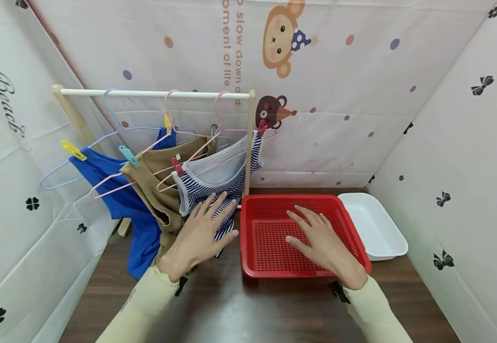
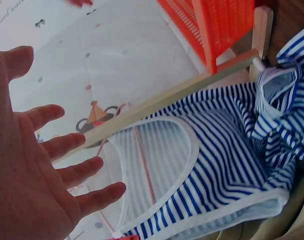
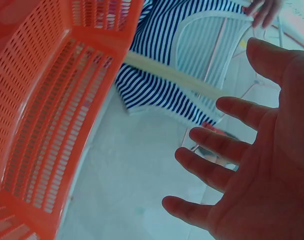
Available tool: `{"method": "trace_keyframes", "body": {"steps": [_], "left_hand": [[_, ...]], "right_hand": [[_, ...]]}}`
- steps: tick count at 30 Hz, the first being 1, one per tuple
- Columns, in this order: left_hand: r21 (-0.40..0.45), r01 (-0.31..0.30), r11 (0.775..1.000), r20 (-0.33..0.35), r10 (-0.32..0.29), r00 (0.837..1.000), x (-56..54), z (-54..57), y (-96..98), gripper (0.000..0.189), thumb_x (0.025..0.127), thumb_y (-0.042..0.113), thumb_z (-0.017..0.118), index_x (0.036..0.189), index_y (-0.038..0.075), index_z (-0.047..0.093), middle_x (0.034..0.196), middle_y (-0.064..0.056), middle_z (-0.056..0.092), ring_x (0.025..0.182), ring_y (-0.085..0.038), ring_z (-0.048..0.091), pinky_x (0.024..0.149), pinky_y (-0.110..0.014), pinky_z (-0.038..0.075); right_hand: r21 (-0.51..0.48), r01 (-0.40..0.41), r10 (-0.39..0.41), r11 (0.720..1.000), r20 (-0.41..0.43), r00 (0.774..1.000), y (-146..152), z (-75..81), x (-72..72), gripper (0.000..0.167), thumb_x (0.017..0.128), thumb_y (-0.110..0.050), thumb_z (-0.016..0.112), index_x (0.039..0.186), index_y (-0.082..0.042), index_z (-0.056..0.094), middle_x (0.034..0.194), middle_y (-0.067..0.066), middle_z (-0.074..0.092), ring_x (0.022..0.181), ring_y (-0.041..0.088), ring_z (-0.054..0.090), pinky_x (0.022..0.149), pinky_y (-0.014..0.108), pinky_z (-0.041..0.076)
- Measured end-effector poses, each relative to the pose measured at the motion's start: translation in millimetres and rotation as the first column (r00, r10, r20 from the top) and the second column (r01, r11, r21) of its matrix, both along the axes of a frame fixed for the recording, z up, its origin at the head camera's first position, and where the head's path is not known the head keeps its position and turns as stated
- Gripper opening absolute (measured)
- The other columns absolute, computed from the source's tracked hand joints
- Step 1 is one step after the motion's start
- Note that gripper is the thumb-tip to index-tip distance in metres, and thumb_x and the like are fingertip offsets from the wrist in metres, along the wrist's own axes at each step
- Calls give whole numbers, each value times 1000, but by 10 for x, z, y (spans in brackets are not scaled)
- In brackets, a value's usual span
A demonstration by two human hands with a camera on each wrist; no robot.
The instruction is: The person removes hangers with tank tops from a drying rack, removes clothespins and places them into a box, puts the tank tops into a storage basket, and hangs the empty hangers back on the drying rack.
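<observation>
A navy-and-white striped top (image 1: 218, 174) hangs from a pink hanger (image 1: 217, 109), held at the shoulders by red clothespins (image 1: 177, 166). My left hand (image 1: 201, 236) is spread in front of the top's lower part, holding nothing. In the left wrist view, the top (image 2: 216, 145) lies past my spread fingers, apart from them. Over the red basket (image 1: 304, 272) is my right hand (image 1: 323, 240), its fingers apart and nothing in them. No garment lies in the basket. Beside the striped top hang a brown garment (image 1: 150, 174) and a blue garment (image 1: 115, 205), also pinned to hangers.
A drying rack with a white bar (image 1: 154, 94) and wooden posts (image 1: 248, 147) stands at the back left. A white tray (image 1: 372, 224) sits right of the basket, partly behind it. Printed cloth walls (image 1: 325, 90) surround the dark wooden table (image 1: 248, 314).
</observation>
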State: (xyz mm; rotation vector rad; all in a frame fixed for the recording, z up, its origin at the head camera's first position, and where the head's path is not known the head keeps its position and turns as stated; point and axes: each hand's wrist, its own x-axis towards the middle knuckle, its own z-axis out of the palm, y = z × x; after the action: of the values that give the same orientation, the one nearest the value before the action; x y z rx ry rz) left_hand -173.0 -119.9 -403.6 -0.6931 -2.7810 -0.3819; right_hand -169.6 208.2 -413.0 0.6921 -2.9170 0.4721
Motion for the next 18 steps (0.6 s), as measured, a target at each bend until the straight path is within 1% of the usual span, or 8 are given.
{"method": "trace_keyframes", "body": {"steps": [6, 11, 14, 18], "left_hand": [[11, -19, 1000, -52, 19, 998, -63, 106, -82, 70, 94, 59, 52, 154, 28, 32, 162, -5, 28, 148, -32, 25, 113, -61, 30], [29, -34, 999, -116, 37, 993, -85, 177, -172, 70, 92, 54, 60, 151, 23, 39, 156, -9, 37, 143, -33, 34, 110, -61, 35], [42, -46, 998, -144, 52, 988, -92, 210, -246, 70, 91, 51, 62, 149, 19, 41, 153, -10, 40, 140, -35, 37, 110, -58, 37], [66, -61, 996, -166, 71, 984, -110, 226, -347, 68, 91, 48, 63, 148, 17, 43, 152, -12, 42, 139, -35, 40, 107, -57, 40]], "right_hand": [[11, 58, -58, 998, -9, 998, 211, -58, -21, 72, 90, -46, 67, 151, -20, 38, 156, 13, 35, 142, 37, 33, 112, 66, 23], [10, 101, -100, 995, -71, 992, 410, -108, -46, 69, 88, -38, 71, 147, -14, 43, 149, 18, 42, 134, 42, 40, 109, 66, 28], [-2, 126, -125, 992, -103, 987, 525, -147, -57, 67, 87, -33, 73, 144, -11, 46, 145, 21, 45, 131, 44, 43, 106, 66, 31], [-13, 171, -171, 985, -99, 980, 662, -205, -75, 66, 85, -28, 75, 142, -8, 48, 143, 23, 47, 130, 44, 43, 104, 66, 33]]}}
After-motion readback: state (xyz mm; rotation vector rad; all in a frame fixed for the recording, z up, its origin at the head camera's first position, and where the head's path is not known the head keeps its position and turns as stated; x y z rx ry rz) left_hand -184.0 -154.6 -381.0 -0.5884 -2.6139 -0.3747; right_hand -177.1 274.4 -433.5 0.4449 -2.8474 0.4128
